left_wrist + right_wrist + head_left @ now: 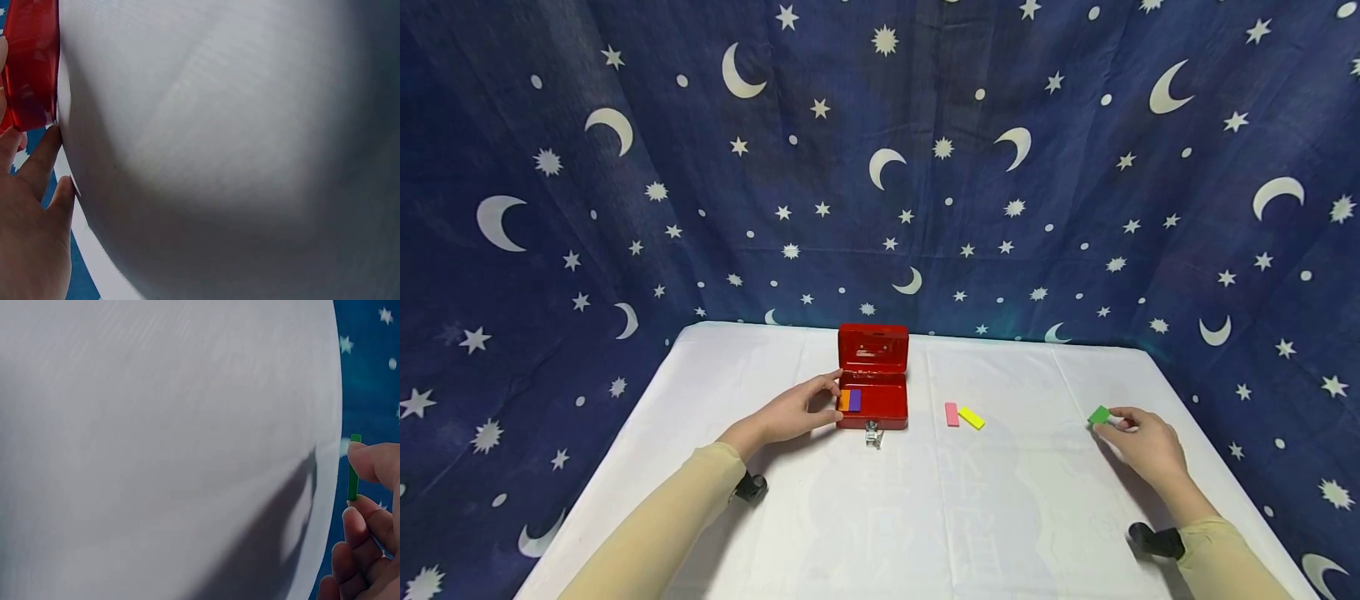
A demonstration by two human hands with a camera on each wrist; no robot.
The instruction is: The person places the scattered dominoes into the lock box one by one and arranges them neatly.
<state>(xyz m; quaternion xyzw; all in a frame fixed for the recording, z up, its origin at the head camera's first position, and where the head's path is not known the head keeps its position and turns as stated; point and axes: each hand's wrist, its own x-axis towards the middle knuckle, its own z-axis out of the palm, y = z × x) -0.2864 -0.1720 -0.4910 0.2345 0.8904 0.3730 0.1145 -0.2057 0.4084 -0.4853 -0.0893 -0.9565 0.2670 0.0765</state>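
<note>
A small red metal cash box stands on the table with its lid raised. An orange tile and a purple tile lie side by side in its left part. My left hand rests against the box's left side, thumb and fingers spread along the wall. In the left wrist view, its fairly straight fingers reach the red wall. Far to the right, above the table, my right hand pinches a green tile between thumb and finger. A whitish patch beside the tile is too small to identify.
A pink tile and a yellow tile lie right of the box. A silver latch with keys hangs at the box's front. White cloth covers the table. Behind hangs a dark blue curtain with moons and stars.
</note>
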